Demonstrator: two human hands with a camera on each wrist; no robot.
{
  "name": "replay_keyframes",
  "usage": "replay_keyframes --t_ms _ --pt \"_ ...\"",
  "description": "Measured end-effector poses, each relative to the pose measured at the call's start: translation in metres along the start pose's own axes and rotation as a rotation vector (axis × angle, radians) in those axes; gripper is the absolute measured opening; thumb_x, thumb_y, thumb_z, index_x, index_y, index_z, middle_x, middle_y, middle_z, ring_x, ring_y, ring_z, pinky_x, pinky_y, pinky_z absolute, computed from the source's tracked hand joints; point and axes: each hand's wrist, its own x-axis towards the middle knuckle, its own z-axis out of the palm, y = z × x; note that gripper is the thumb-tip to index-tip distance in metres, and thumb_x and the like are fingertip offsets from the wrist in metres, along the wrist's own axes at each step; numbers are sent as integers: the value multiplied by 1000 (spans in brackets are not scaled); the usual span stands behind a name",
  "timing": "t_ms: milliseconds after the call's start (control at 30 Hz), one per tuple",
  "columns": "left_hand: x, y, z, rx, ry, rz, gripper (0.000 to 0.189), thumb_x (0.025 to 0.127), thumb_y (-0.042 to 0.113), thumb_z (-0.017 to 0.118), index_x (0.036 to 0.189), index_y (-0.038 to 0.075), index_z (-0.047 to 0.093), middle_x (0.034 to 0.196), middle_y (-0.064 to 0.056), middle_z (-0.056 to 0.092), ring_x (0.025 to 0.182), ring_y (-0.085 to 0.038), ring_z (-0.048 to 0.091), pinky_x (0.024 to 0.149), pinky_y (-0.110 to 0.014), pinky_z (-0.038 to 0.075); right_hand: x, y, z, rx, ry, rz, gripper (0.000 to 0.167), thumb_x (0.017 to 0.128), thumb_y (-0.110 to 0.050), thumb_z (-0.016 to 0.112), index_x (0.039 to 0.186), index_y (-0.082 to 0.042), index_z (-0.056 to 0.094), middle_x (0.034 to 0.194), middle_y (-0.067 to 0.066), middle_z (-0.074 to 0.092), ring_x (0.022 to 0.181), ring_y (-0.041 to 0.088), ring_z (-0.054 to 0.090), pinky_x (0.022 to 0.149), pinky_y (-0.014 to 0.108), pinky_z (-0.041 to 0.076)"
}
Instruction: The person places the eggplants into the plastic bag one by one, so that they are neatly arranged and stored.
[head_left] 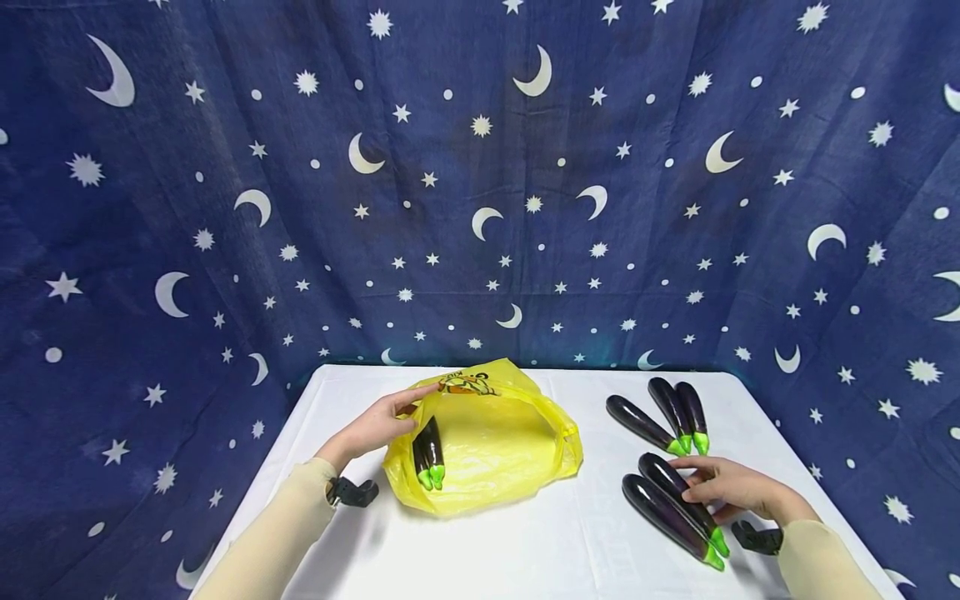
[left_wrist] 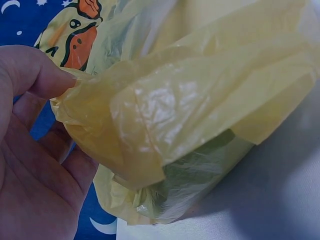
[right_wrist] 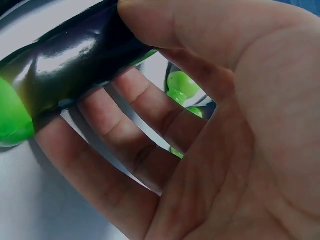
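Observation:
A yellow plastic bag [head_left: 491, 467] lies on the table with its mouth held wide toward me. Its left rim is pinched between the thumb and fingers of my left hand [head_left: 377, 427]. Inside, near that hand, two dark purple eggplants [head_left: 434, 446] lie side by side, green stem ends toward me. On the right, my right hand [head_left: 738, 487] holds an eggplant [head_left: 660, 472], thumb on one side and fingers under the other, as the right wrist view shows. Another eggplant [head_left: 660, 510] lies right alongside it, to the left.
Behind the right hand, three more eggplants lie in a loose fan: one on the left [head_left: 637, 422], one in the middle [head_left: 667, 407] and one on the right [head_left: 691, 408]. A white cloth [head_left: 525, 550] covers the table. A dark blue star-and-moon curtain [head_left: 450, 292] hangs behind it.

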Motion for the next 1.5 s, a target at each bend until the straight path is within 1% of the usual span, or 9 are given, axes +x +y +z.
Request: replay_keyframes --t_ms 233,433,600,733,833,967,1067,1233,1500 --pt "0 1 2 1 2 -3 68 92 -1 58 154 26 49 159 -6 42 129 -30 53 102 -42 47 -9 1 -8 15 22 -19 71 94 -20 70 152 6 36 117 16 55 97 27 58 74 50 56" --pt "0 2 2 -3 0 -6 69 92 0 58 154 26 49 159 -6 41 130 -30 53 102 -42 47 -14 -1 -14 31 71 -59 75 94 -20 69 153 7 32 121 18 50 98 26 59 76 49 56" --pt "0 0 1 -3 -1 -6 68 92 0 58 155 25 49 160 -7 40 131 -31 51 103 -43 47 -15 -8 -15 62 94 -106 76 96 -19 68 155 7 29 128 24 46 104 27 61 80 50 57" --pt "0 -1 1 -1 -1 -4 68 92 0 59 155 25 49 160 -6 40 132 -31 51 105 -45 45 -13 -16 -14 78 90 -142 77 97 -19 67 157 6 27 134 30 43 109 28 60 84 52 57" --pt "0 -1 1 1 -3 -3 68 92 0 59 155 26 49 160 -6 40 132 -31 51 106 -47 44 -10 -22 -13 88 89 -154 77 97 -19 67 158 4 25 137 30 43 112 26 59 86 52 56" --pt "1 -1 1 2 -6 4 68 92 1 58 155 26 48 160 -7 39 133 -32 51 106 -47 45 -8 -31 -11 101 87 -177 77 98 -19 66 158 4 24 135 28 46 111 22 59 86 50 55" --pt "2 0 0 4 -9 -3 68 93 2 58 155 27 48 161 -5 39 133 -32 51 105 -45 46 -6 -35 -8 109 90 -198 77 98 -18 66 158 5 24 135 27 48 110 21 61 86 50 55" --pt "3 -1 0 7 -11 -9 69 92 2 58 155 29 48 160 -3 40 131 -29 52 104 -41 47 0 -41 -1 140 84 -220 77 98 -17 67 158 4 24 139 27 48 112 19 61 87 50 56" --pt "4 -1 1 -1 -16 5 69 92 1 58 155 28 48 160 -4 40 132 -31 51 106 -45 45 9 -50 12 189 55 -260 77 97 -13 67 158 5 23 132 19 53 110 16 63 87 51 56"
